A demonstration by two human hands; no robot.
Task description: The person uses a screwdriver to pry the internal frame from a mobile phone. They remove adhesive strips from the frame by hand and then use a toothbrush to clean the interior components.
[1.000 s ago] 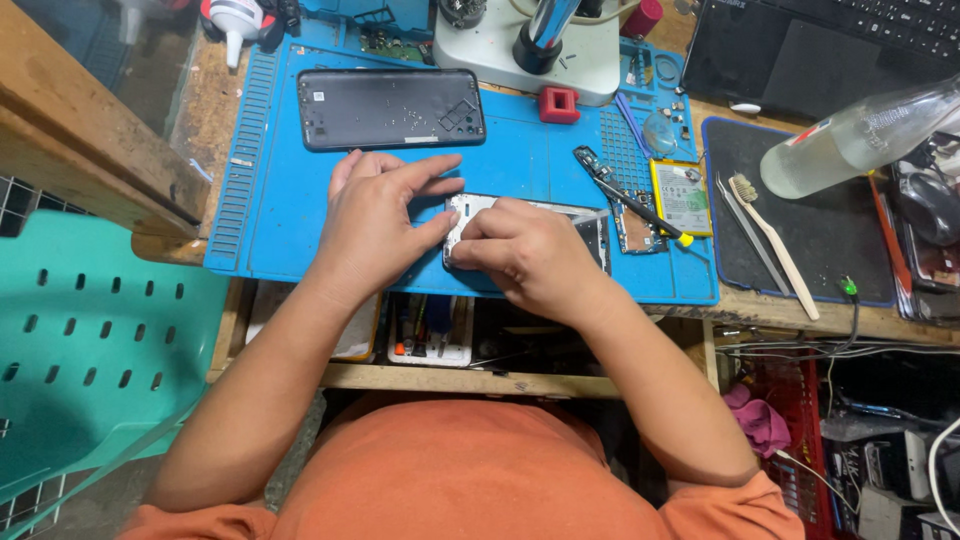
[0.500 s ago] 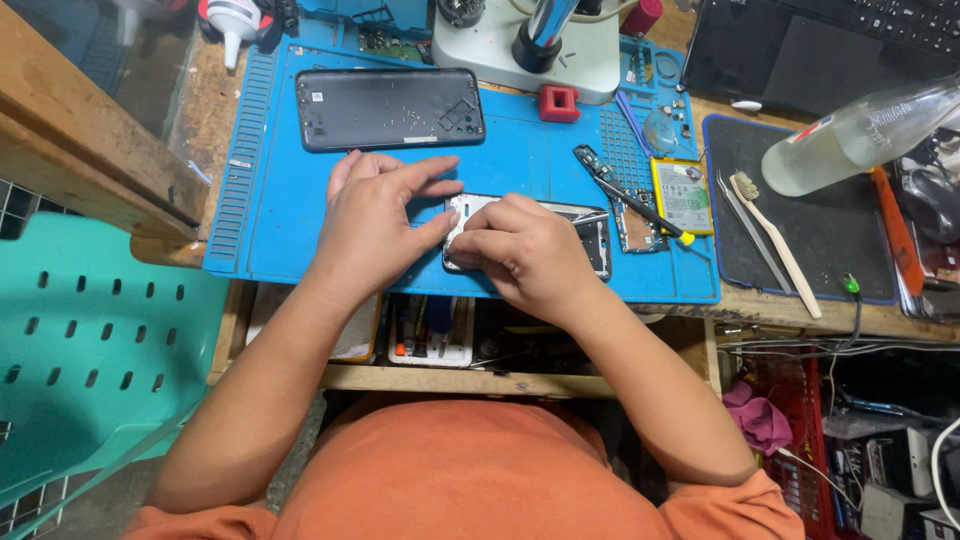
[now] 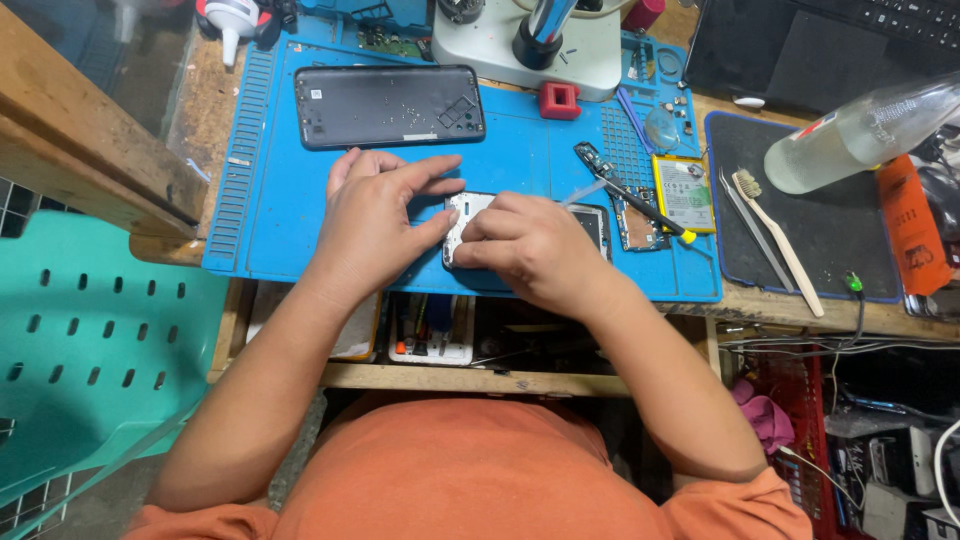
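Left hand [image 3: 375,225] steadies the opened phone frame [image 3: 470,215] on the blue repair mat [image 3: 300,220]; right hand [image 3: 535,250] pinches its edge, mid-disassembly.

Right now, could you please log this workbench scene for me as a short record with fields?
Left hand: left hand flat on the blue mat, thumb against the opened phone frame
Right hand: right hand curled over the phone frame, fingertips pinched at its left end
Behind the hands: dark phone back cover lying flat on the mat
Right of the hands: circuit board strip, battery
Black mat: tweezers, toothbrush
Far right: clear bottle lying on its side
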